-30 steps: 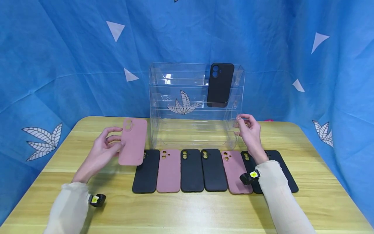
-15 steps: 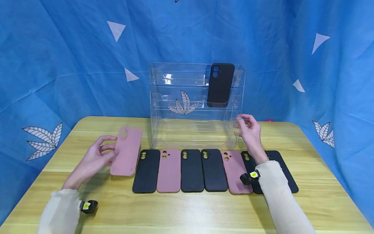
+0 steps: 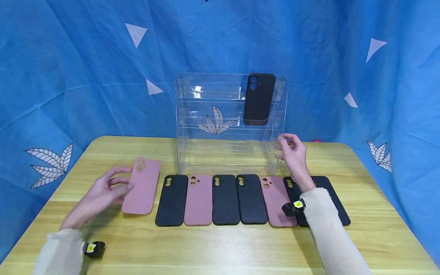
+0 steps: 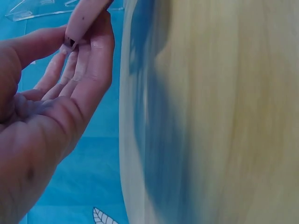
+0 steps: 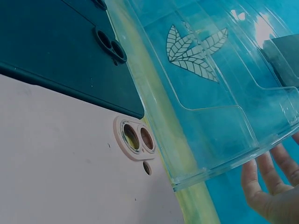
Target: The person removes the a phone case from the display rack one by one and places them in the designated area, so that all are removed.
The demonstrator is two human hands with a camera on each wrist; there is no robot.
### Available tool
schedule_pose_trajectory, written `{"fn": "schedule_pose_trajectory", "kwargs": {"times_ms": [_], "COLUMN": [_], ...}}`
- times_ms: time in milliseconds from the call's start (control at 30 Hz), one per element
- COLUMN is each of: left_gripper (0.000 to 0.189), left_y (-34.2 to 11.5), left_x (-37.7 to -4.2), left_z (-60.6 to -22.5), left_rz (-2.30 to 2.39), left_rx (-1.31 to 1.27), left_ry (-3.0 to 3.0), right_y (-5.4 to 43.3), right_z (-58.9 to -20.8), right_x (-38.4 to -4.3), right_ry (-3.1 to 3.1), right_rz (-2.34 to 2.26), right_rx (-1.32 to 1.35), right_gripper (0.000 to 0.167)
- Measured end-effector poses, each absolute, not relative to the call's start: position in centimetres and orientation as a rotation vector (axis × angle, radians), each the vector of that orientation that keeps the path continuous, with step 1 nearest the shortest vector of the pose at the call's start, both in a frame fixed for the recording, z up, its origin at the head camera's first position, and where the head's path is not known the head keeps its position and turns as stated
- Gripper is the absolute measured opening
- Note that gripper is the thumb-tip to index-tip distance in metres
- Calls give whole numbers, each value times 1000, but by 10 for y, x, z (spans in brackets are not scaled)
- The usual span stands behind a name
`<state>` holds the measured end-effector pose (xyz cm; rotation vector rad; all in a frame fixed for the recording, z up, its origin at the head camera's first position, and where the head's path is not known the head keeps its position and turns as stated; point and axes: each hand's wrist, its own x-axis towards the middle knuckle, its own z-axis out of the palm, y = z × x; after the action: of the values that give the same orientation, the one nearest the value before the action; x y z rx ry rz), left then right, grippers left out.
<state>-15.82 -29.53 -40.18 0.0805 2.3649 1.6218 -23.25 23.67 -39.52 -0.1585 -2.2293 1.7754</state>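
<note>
In the head view my left hand point(image 3: 103, 194) pinches a pink phone case point(image 3: 141, 187) by its left edge, thumb in front and fingers behind. The case stands tilted, left of the row. The left wrist view has the lower corner of this pink phone case point(image 4: 86, 21) between thumb and fingers. My right hand point(image 3: 293, 152) touches the right side of a clear acrylic display rack point(image 3: 227, 168). In the right wrist view its fingers point(image 5: 252, 182) lie against the outside of the side panel. A black phone case point(image 3: 259, 99) leans in an upper tier at the rack's right.
Black and pink phone cases lie in a row before the rack, among them a black one point(image 3: 172, 200) at the left end and a pink one point(image 3: 198, 200) beside it. My right forearm point(image 3: 323, 217) passes over the row's right end. Behind the wooden table point(image 3: 192, 252) hangs a blue cloth point(image 3: 86, 57).
My left hand has carried the pink phone case left and toward me, away from the black case it overlapped. My right hand stays at the rack's side.
</note>
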Motion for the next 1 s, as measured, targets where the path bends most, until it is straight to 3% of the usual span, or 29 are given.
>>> {"fn": "schedule_pose_trajectory", "kwargs": {"times_ms": [167, 1000], "left_gripper": [65, 55], "left_y": [-299, -291], "left_x": [-158, -157], "left_z": [-402, -409], "left_rz": [1548, 1239], "left_rx": [83, 57], "left_ry": [2374, 2476], "right_y": [237, 236], "right_z": [-395, -394], "right_x": [-232, -233], "right_ry": [-2224, -2226], "right_rz": [1783, 1791], "right_rx": [-161, -182], "right_gripper": [41, 40]}}
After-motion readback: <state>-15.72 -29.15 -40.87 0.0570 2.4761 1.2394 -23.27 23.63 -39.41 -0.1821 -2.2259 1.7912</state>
